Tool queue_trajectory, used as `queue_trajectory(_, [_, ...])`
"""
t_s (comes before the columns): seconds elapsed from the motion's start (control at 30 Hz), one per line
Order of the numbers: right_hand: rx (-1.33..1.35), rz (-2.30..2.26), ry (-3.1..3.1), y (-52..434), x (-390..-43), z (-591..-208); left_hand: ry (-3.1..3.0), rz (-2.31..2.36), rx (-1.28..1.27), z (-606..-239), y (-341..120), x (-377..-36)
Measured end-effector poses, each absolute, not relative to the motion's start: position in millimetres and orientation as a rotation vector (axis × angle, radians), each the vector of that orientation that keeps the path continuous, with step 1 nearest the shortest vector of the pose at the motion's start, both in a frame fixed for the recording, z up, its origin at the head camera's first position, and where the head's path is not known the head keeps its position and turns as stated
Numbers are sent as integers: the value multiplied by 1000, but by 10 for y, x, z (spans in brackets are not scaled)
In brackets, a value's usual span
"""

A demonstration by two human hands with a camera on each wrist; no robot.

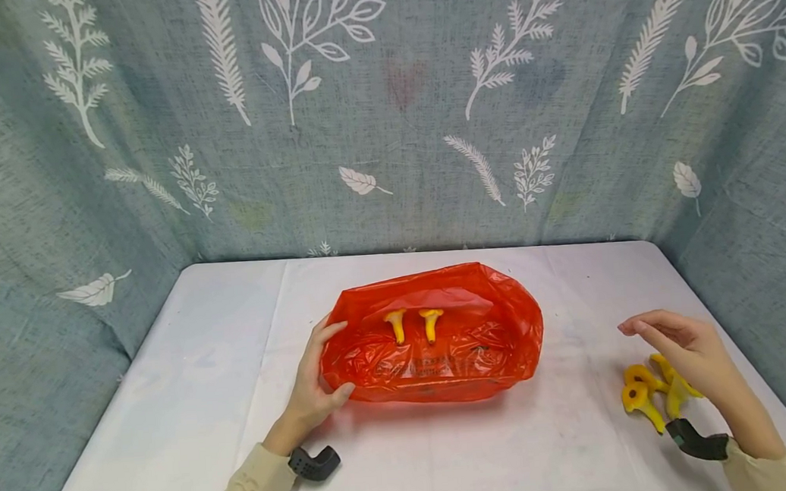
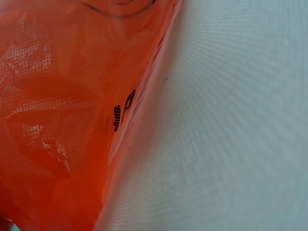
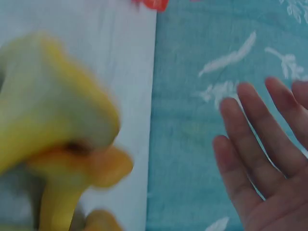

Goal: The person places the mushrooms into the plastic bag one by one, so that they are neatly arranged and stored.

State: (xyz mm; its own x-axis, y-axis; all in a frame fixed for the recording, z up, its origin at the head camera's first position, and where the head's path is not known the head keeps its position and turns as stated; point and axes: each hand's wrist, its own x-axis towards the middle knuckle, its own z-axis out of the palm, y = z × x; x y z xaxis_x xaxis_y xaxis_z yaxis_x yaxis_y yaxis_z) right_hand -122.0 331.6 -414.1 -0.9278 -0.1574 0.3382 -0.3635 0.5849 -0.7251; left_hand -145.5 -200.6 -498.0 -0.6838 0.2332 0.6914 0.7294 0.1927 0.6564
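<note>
A red plastic bag lies with its mouth open in the middle of the table. Inside it, side by side against the back wall, are two yellow chanterelle mushrooms, the left one and the right one. My left hand holds the bag's left end, thumb at the front rim and fingers at the back. In the left wrist view, the bag shows dark print. My right hand hovers at the right, holding nothing, fingers extended. Below it sits a small group of yellow chanterelle mushrooms, partly hidden by the hand.
A white cloth covers the table. Grey-green curtains with white leaf prints stand close behind the table and on both sides. Each wrist carries a dark camera mount, the left one just over the cloth.
</note>
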Motion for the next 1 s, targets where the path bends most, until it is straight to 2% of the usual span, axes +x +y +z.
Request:
queue_trajectory(0.37, [544,1095,-2847,3550,-1071,-4285,-2032,-1497,-892,-4981,-2006,-1443])
queue_trajectory(0.63, [682,1189,-2931,3588,-1007,-4396,-2037,-1501,-895,-4969,-2001,-1448])
queue_trajectory(1.0, [977,1052,-2816,3563,-1030,-4527,-2044,-1501,-885,-4978,-2009,-1444])
